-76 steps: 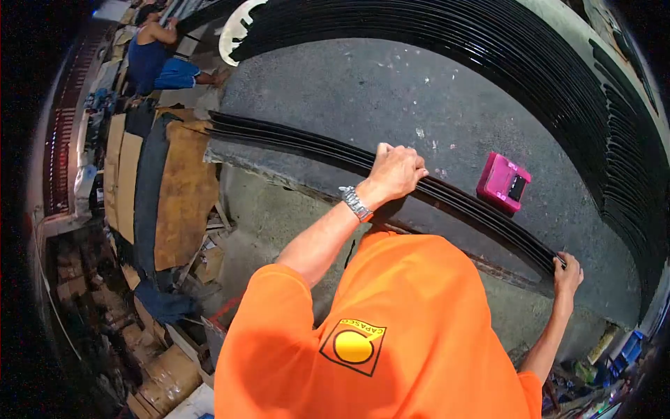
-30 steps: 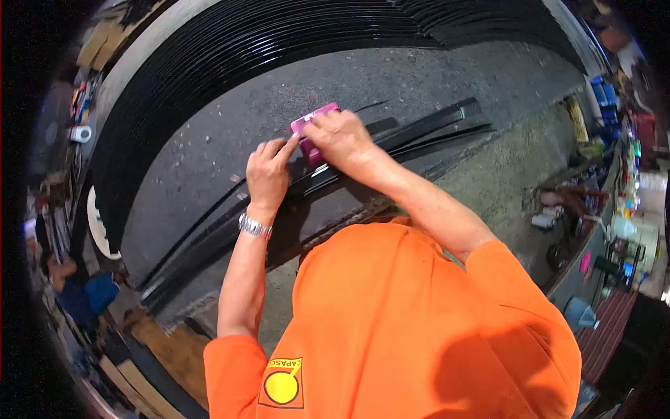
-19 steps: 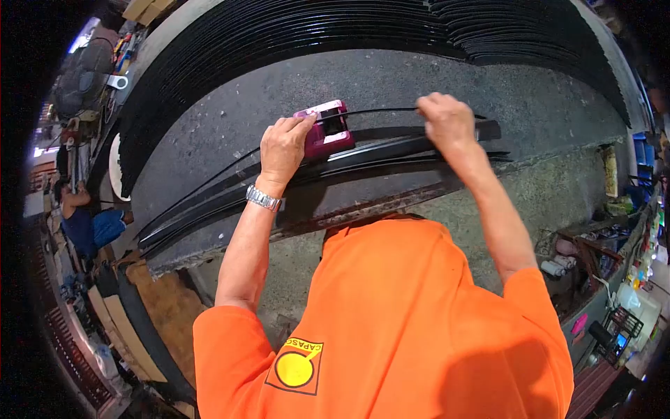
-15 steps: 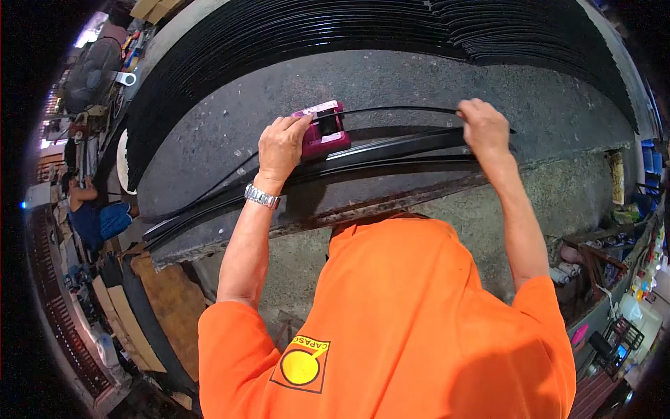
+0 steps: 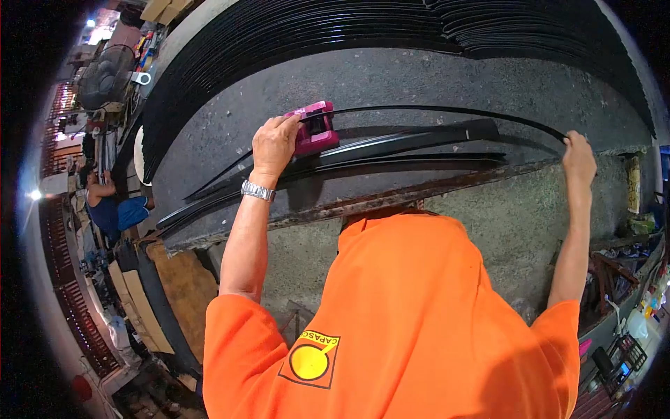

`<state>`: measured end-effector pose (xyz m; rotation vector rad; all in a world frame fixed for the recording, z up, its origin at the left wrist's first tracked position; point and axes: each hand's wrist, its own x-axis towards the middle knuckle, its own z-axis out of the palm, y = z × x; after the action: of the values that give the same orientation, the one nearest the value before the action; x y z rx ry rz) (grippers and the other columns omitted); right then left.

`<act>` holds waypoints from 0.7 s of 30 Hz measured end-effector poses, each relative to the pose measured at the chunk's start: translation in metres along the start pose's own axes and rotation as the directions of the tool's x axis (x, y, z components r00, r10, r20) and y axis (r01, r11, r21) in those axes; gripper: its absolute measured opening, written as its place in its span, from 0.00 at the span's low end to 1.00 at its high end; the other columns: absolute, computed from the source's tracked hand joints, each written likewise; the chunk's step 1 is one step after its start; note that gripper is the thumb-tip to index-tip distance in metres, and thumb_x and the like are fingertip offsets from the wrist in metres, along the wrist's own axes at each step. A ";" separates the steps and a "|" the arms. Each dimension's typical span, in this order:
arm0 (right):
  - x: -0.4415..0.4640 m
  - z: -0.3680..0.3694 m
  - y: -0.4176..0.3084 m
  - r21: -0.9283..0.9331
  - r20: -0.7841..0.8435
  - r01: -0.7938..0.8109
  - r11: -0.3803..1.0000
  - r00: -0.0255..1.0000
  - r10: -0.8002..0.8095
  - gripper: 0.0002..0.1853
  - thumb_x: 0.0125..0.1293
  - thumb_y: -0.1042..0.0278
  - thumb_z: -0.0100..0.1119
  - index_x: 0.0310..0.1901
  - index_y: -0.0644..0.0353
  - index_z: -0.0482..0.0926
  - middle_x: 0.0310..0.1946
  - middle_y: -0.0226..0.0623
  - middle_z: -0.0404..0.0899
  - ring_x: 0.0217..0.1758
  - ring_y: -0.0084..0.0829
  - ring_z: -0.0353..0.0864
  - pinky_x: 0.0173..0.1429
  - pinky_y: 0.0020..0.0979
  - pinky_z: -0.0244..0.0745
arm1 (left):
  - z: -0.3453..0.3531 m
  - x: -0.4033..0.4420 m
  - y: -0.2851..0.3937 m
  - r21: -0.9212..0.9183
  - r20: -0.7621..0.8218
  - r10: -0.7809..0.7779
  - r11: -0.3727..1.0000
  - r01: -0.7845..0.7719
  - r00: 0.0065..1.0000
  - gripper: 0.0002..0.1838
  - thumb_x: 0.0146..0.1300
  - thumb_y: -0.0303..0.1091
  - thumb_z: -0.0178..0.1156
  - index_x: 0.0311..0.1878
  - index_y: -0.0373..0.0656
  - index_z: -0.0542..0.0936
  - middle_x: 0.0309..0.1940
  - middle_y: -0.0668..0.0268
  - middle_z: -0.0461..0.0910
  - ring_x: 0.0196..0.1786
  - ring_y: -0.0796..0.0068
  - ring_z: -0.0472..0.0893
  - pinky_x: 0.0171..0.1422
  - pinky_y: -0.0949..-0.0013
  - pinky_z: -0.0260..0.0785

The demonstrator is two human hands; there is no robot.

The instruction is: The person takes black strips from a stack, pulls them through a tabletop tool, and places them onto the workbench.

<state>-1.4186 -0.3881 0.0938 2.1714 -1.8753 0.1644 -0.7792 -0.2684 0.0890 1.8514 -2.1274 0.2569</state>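
A long thin black strip (image 5: 447, 108) bows in an arc above the grey worktop (image 5: 401, 77). My right hand (image 5: 580, 162) is closed on its right end, out past the front edge of the worktop. Toward the middle, my left hand (image 5: 273, 148) is closed around the same strip beside a pink-purple box-like holder (image 5: 320, 144). The strip runs across this holder, then slants down to the left. Just in front of the holder, several broader black strips (image 5: 412, 143) lie lengthwise on the worktop.
Dense rows of black strips (image 5: 314, 38) cover the far side of the worktop. At left, a person in dark blue (image 5: 105, 209) sits low, with a fan (image 5: 105, 77) behind. Cardboard sheets (image 5: 183, 290) lean at lower left. A black crate (image 5: 624, 359) stands at lower right.
My right hand has swept outward to the right along the strip, toward its end. My left hand stays by the holder. The whole view has shifted slightly.
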 end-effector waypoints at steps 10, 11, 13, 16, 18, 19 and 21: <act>-0.062 0.026 0.250 -0.243 0.116 -0.320 0.916 0.928 0.355 0.12 0.74 0.61 0.45 0.53 0.54 0.74 0.54 0.47 0.78 0.58 0.53 0.75 0.53 0.52 0.70 | -0.010 0.008 0.002 0.034 0.125 -0.051 0.998 0.047 0.991 0.10 0.64 0.39 0.64 0.44 0.46 0.87 0.39 0.63 0.86 0.42 0.59 0.85 0.45 0.60 0.78; -0.067 0.014 0.254 -0.390 0.138 -0.374 0.842 0.880 0.454 0.13 0.74 0.61 0.46 0.53 0.55 0.74 0.55 0.48 0.78 0.59 0.52 0.75 0.54 0.52 0.71 | -0.011 0.009 0.001 0.033 0.135 -0.056 0.998 0.052 0.989 0.11 0.64 0.40 0.64 0.44 0.46 0.87 0.39 0.63 0.86 0.42 0.59 0.85 0.45 0.60 0.78; -0.092 0.023 0.324 -0.453 0.129 -0.377 0.808 0.869 0.478 0.16 0.74 0.59 0.48 0.56 0.56 0.75 0.56 0.48 0.79 0.60 0.51 0.76 0.55 0.50 0.73 | -0.014 0.012 0.001 0.027 0.169 -0.084 0.996 0.081 0.982 0.11 0.65 0.41 0.63 0.43 0.46 0.87 0.38 0.61 0.86 0.41 0.57 0.85 0.45 0.59 0.78; -0.111 -0.028 0.328 -0.454 0.170 -0.501 0.737 0.763 0.624 0.18 0.75 0.62 0.47 0.61 0.57 0.75 0.56 0.45 0.79 0.58 0.49 0.78 0.56 0.46 0.75 | -0.018 0.018 -0.002 -0.005 0.226 -0.110 0.993 0.114 0.968 0.12 0.64 0.42 0.63 0.42 0.45 0.88 0.37 0.59 0.86 0.40 0.55 0.85 0.45 0.58 0.77; -0.121 -0.052 0.337 -0.509 0.145 -0.586 0.630 0.663 0.734 0.19 0.74 0.61 0.49 0.64 0.52 0.73 0.57 0.39 0.80 0.60 0.45 0.78 0.58 0.42 0.74 | -0.020 0.023 -0.005 -0.013 0.274 -0.126 0.991 0.135 0.953 0.12 0.64 0.43 0.64 0.41 0.45 0.88 0.36 0.58 0.86 0.39 0.54 0.85 0.45 0.57 0.77; -0.127 -0.063 0.343 -0.539 0.127 -0.616 0.574 0.614 0.779 0.19 0.74 0.60 0.50 0.65 0.49 0.72 0.58 0.36 0.80 0.61 0.43 0.78 0.59 0.40 0.74 | -0.020 0.026 -0.006 -0.005 0.300 -0.138 0.989 0.146 0.944 0.13 0.64 0.43 0.64 0.40 0.45 0.88 0.36 0.57 0.86 0.38 0.53 0.85 0.44 0.57 0.77; -0.166 -0.062 0.403 -0.471 0.023 -0.626 0.622 0.696 0.718 0.21 0.74 0.61 0.50 0.67 0.47 0.70 0.58 0.35 0.81 0.63 0.41 0.78 0.60 0.40 0.73 | -0.022 0.033 -0.006 0.004 0.353 -0.124 0.991 0.131 0.927 0.13 0.63 0.43 0.64 0.39 0.44 0.88 0.35 0.56 0.86 0.38 0.52 0.85 0.44 0.56 0.77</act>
<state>-1.8360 -0.2643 0.1619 1.1321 -2.4844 -0.3348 -0.7742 -0.2928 0.1204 2.1476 -2.2036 -0.1398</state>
